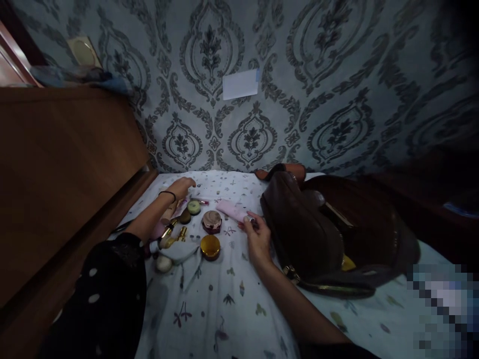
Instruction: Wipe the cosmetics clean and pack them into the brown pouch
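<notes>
Pink tube (229,209): right hand (259,240) grasps capped end; gold-lidded jar (210,246) at tube's seven o'clock. Left hand (181,189) at tube's ten o'clock; grip indeterminable.

Far side, I see a grey wall (249,122), dark damask motifs; white rectangle (240,85) mounted on it, blue at its right end. To my left, brown wooden furniture (67,189), bluish see-through plastic (71,77) on top, beige square plate (84,52) on the wall behind. Near me, pale sheet (209,324), small plant prints.
</notes>
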`<state>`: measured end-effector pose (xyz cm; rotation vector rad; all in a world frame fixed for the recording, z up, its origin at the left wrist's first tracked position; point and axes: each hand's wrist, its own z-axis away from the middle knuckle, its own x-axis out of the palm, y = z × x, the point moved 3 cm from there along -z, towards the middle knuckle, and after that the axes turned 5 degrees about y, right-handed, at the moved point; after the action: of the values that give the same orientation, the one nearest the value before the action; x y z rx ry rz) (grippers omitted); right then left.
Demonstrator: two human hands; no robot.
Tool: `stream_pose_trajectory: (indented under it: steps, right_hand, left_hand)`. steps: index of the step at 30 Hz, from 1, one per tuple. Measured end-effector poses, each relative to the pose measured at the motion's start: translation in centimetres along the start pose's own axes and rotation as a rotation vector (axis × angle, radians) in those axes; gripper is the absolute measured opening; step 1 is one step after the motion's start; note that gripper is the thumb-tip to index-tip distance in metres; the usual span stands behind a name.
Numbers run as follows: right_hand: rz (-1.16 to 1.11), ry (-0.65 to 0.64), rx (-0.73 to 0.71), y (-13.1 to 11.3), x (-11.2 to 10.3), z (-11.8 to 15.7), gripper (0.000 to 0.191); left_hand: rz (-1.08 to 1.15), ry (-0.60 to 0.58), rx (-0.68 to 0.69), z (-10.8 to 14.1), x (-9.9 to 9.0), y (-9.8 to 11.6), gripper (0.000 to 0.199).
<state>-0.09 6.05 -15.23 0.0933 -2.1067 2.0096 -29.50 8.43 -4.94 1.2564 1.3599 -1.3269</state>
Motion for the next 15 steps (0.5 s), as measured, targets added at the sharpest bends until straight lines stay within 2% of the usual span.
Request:
stream_pose_trajectory:
  steps: [5, 9, 12, 15]
  right_hand:
    - [0.019, 0.002, 0.000, -0.1, 0.1, 0.0, 0.056]
    - [0.026, 0.003, -0.002, -0.1, 0.1, 0.1, 0.058]
    - [0.012, -0.008, 0.003, 0.0, 0.1, 0.1, 0.060]
    - [0.004, -0.024, -0.004, 0.0, 0.2, 0.1, 0.059]
  left_hand:
    - [-0.064, 0.053, -0.120, -1.2, 0.6, 3.4, 0.040]
    - [-0.057, 0.030, -0.085, -1.9, 1.1, 6.3, 0.028]
    - [-0.011, 0.002, -0.053, -1.7, 1.0, 7.1, 0.025]
    - [0.064, 0.013, -0.054, -0.6, -0.1, 7.0, 0.025]
